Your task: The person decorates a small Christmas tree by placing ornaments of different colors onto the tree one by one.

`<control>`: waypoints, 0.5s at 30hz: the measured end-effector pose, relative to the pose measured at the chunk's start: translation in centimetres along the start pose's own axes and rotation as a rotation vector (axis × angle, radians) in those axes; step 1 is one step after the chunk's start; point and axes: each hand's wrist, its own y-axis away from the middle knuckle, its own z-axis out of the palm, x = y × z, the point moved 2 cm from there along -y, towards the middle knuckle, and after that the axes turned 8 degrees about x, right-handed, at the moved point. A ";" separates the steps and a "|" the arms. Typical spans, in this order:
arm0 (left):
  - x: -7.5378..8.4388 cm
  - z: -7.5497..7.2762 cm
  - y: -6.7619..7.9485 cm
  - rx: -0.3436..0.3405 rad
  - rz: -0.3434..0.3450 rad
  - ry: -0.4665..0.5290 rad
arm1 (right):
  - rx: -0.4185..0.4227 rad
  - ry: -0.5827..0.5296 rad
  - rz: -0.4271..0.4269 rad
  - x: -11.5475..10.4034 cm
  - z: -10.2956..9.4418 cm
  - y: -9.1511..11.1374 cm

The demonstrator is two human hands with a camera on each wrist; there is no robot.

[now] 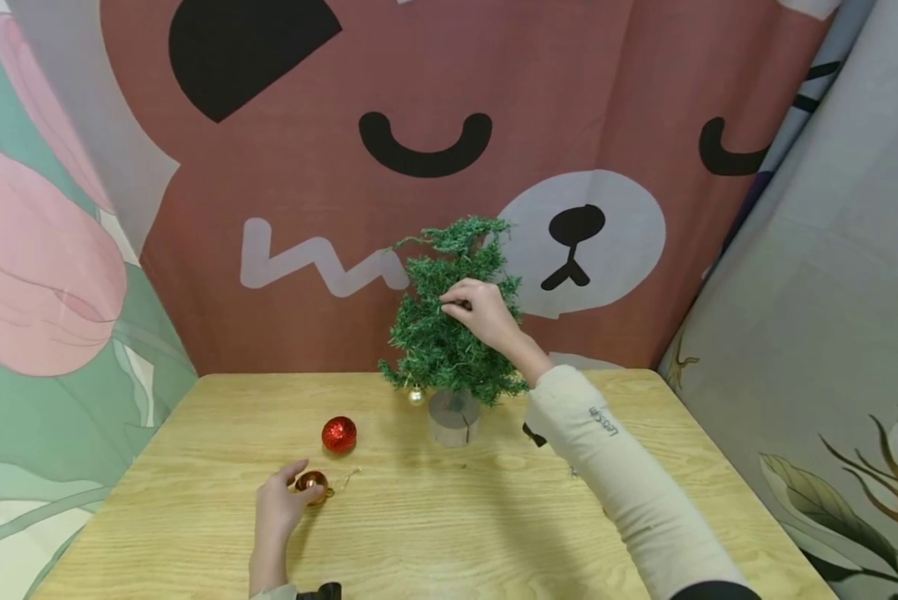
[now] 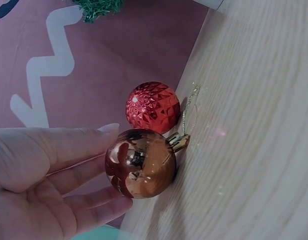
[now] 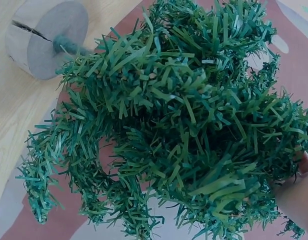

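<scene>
My left hand [image 1: 278, 508] holds a shiny copper Christmas bauble [image 2: 141, 164] between thumb and fingers, low over the table. Its gold cap and thin glittery hanging loop [image 2: 190, 107] point away from the palm. Just beyond lies a red faceted bauble [image 1: 339, 434]. A small artificial Christmas tree [image 1: 437, 333] stands upright on a round wooden base [image 1: 453, 417], with a small pale gold bauble [image 1: 416, 396] hanging at its lower left. My right hand [image 1: 486, 317] is at the tree's front, thumb and fingertips pinching a branch. In the right wrist view, greenery mostly covers that hand.
The wooden table [image 1: 418, 533] reaches back to a bear-print curtain [image 1: 306, 192]. Patterned cloths hang at both sides. A small dark object [image 1: 534, 434] shows beside the right sleeve, right of the tree base.
</scene>
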 end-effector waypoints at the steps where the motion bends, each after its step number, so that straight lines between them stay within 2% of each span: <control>1: 0.0 0.0 0.0 0.003 0.000 -0.003 | -0.001 -0.002 0.000 0.0 0.0 0.0; 7: 0.0 0.2 -0.2 0.029 0.033 -0.028 | 0.002 0.005 0.000 0.1 0.0 0.0; 15: -0.3 0.7 -0.4 0.043 0.045 -0.055 | -0.005 0.006 -0.008 0.0 -0.1 0.0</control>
